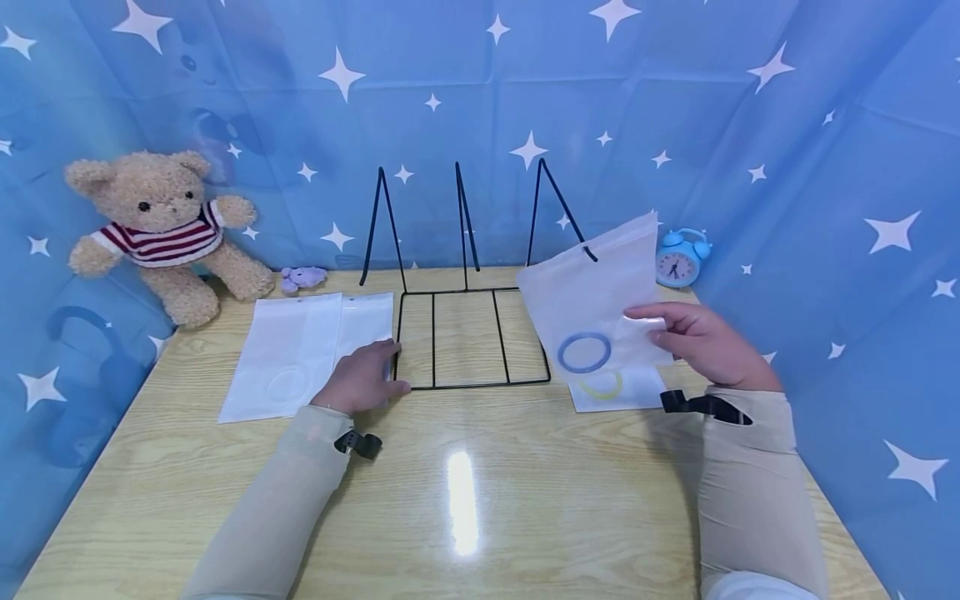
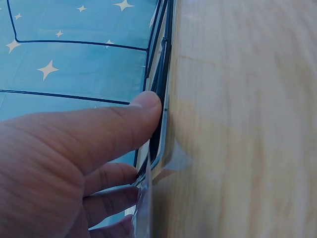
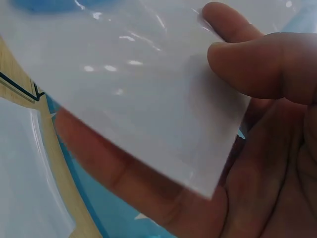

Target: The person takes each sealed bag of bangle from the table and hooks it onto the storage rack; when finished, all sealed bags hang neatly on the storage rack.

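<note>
A black wire rack (image 1: 472, 386) with three upright prongs stands on the table. My left hand (image 1: 363, 377) holds the left side of its base, its thumb (image 2: 147, 101) against the wire in the left wrist view. On the right prong hangs a white plastic bag (image 1: 592, 283), tilted, with a blue ring (image 1: 584, 352) at its lower part. My right hand (image 1: 705, 342) pinches this bag near its right edge. The right wrist view shows the thumb (image 3: 247, 67) over the front of the white sheet, other fingers partly behind it.
White bags (image 1: 288, 333) lie to the rack's left, one overlapping another. Another white bag with a yellow ring (image 1: 603, 387) lies under the hanging one. A teddy bear (image 1: 165, 225), a small purple toy (image 1: 302, 278) and a blue alarm clock (image 1: 678, 260) stand along the starry curtain (image 1: 420, 67).
</note>
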`<move>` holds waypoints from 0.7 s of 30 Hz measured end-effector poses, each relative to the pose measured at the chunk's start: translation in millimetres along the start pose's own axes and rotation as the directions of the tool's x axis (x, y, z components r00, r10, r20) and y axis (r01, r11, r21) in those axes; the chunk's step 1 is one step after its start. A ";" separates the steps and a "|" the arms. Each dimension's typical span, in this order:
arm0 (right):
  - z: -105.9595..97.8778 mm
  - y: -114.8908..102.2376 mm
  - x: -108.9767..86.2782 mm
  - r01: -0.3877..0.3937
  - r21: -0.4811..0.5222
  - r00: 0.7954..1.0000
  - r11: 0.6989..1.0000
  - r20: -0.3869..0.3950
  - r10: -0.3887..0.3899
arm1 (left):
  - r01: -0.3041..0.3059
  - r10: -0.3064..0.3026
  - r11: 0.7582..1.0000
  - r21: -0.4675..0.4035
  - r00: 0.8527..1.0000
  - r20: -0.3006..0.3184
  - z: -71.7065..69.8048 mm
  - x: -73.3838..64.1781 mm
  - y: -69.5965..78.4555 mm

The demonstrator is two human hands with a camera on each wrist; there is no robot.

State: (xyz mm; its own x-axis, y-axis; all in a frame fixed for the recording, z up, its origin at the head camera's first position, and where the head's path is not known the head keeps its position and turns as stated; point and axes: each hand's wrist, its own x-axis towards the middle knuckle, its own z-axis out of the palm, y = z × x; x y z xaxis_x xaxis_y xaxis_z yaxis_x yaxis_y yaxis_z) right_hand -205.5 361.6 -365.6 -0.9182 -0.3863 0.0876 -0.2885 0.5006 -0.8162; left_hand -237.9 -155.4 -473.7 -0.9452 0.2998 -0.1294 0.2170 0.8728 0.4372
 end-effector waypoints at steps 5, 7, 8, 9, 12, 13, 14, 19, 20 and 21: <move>0.5 1.2 1.8 0.009 0.109 0.992 0.994 0.126 -0.023 | -0.002 0.002 1.000 0.000 1.000 0.002 -0.2 -0.2 0.3; 1.2 1.4 2.1 -0.004 0.146 0.988 0.989 0.155 -0.019 | -0.002 0.002 1.000 -0.001 1.000 0.001 -0.3 -0.6 0.7; 1.4 1.4 2.2 -0.007 0.152 0.987 0.988 0.161 -0.018 | -0.003 0.003 1.000 -0.002 1.000 0.001 -0.4 -0.8 1.0; 1.6 1.2 2.1 -0.006 0.154 0.986 0.988 0.165 -0.020 | -0.003 0.003 1.000 -0.002 1.000 0.001 -0.7 -1.2 1.4; 2.6 -0.7 2.7 0.005 0.176 0.985 0.984 0.169 -0.036 | -0.003 0.003 1.000 -0.006 1.000 -0.001 -1.7 -2.5 2.4; 2.8 -1.6 2.7 0.011 0.183 0.985 0.983 0.168 -0.043 | -0.004 0.004 1.000 -0.007 1.000 -0.001 -1.9 -2.8 2.8; 3.2 -2.4 2.9 0.014 0.189 0.985 0.982 0.166 -0.046 | -0.004 0.004 1.000 -0.007 1.000 -0.002 -2.2 -3.1 3.0; 6.6 -5.6 4.3 0.015 0.188 0.991 0.982 0.128 -0.040 | -0.001 0.001 1.000 -0.004 1.000 0.000 -1.3 -2.3 2.5; 7.6 -5.9 4.8 0.013 0.184 0.993 0.983 0.117 -0.035 | 0.001 -0.001 1.000 -0.003 1.000 0.000 -1.0 -2.1 2.3; 8.4 -6.2 5.2 0.014 0.178 0.994 0.984 0.108 -0.033 | 0.001 -0.001 1.000 -0.001 1.000 0.001 -0.7 -1.9 2.2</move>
State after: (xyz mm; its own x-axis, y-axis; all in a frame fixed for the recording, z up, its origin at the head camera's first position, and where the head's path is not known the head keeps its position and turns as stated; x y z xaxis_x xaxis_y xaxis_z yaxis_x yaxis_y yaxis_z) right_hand -206.3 350.0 -364.8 -0.8734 -0.4841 0.0527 -0.2480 0.3492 -0.9036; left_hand -235.8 -154.4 -471.9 -0.9453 0.2990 -0.1305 0.2156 0.8729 0.4378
